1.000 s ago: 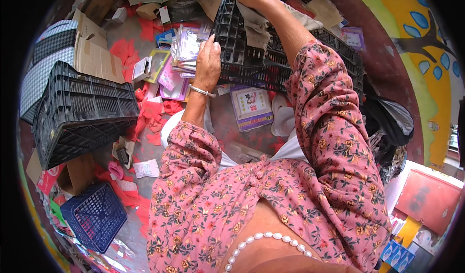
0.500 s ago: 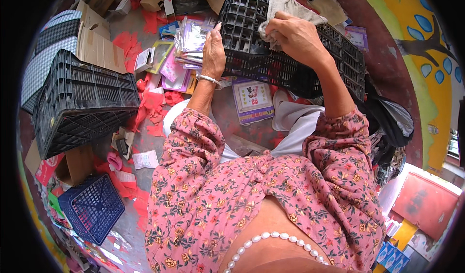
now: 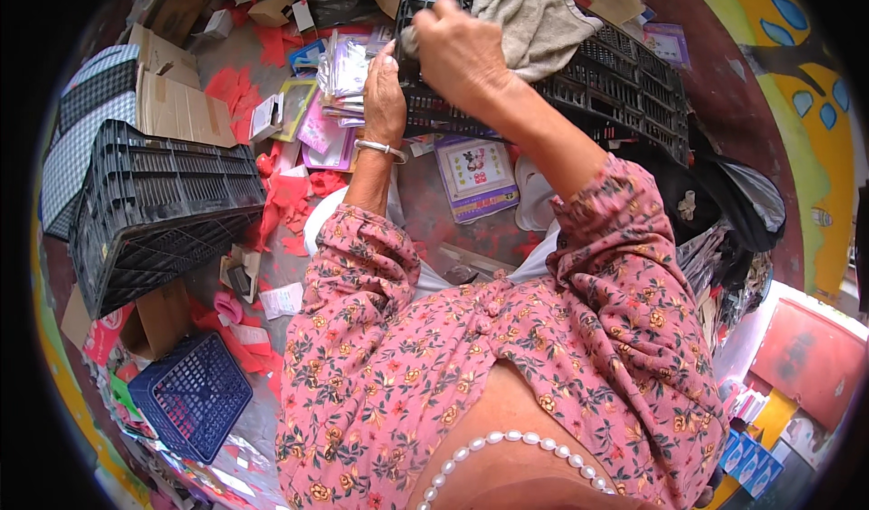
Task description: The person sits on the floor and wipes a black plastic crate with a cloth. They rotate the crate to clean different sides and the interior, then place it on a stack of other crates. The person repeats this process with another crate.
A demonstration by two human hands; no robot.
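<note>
A black plastic crate [image 3: 634, 80] with a lattice of openings lies tilted in front of me at the top. My left hand [image 3: 386, 103], with a bracelet at the wrist, grips the crate's left edge. Over the crate's lattice side, my right hand [image 3: 460, 53] is closed on a grey-beige cloth [image 3: 534, 26], slightly smeared by motion. Most of the cloth spreads out to the right of the knuckles across the crate. Beside my left hand stands a stack of plastic-wrapped packets [image 3: 347, 71].
A purple-edged booklet [image 3: 475, 177] lies on the floor between my legs. At left are another black crate [image 3: 163, 202], a cardboard box [image 3: 186, 107] and a blue basket [image 3: 195, 392]. Red scraps [image 3: 285, 202] litter the floor. A painted wall [image 3: 815, 157] rises at right.
My right hand has moved left across the crate with the cloth, toward my left hand. More of the cloth now trails out flat to the right. My left hand keeps its place on the edge.
</note>
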